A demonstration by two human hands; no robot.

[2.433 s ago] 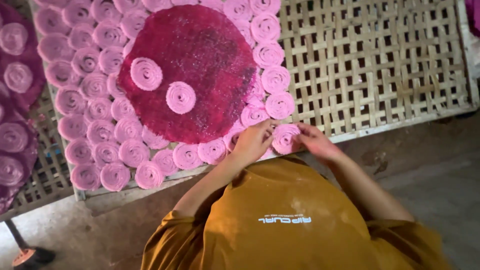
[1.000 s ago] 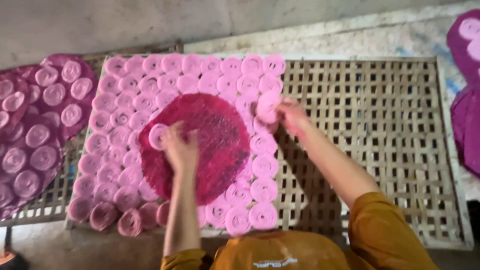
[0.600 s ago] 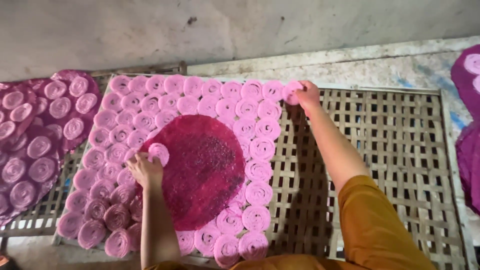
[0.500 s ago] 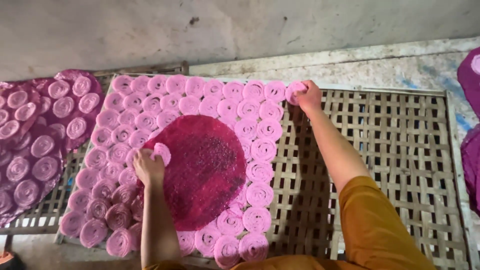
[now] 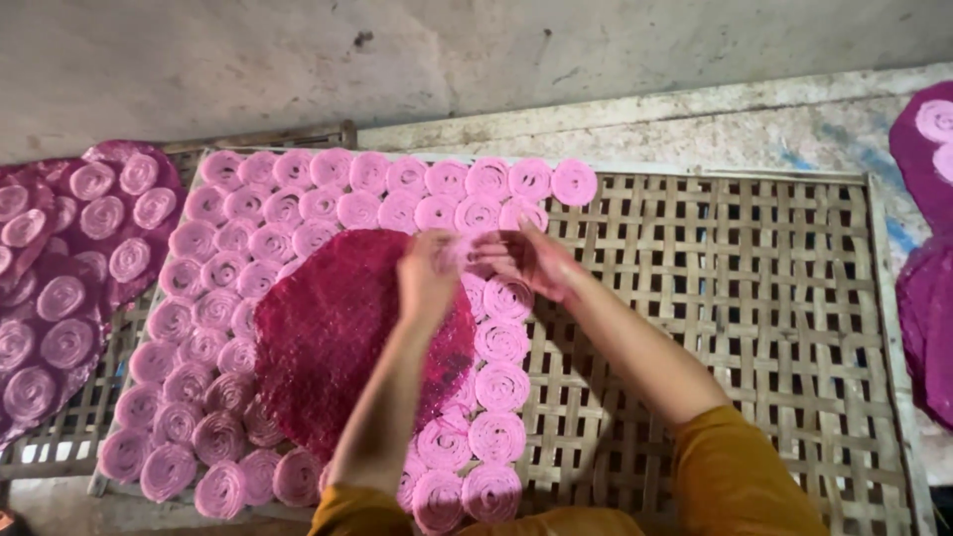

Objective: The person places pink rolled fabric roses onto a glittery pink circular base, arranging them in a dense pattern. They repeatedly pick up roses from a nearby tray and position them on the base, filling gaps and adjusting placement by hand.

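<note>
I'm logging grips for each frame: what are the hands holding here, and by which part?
Both the left hand and right hand meet at a blurred pale pink spiral disc; which part they grip cannot be told.

Motion blur hides what the left hand (image 5: 429,273) and right hand (image 5: 526,260) pinch

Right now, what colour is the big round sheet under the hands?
Deep magenta, darker than the pale pink spiral coils around it; the round sheet shows best in the head view.

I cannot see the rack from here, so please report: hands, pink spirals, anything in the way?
Both hands, left hand and right hand, together over dark red disc; grip blurred. Pink spirals ring it on woven rack. Nothing in the way.
</note>
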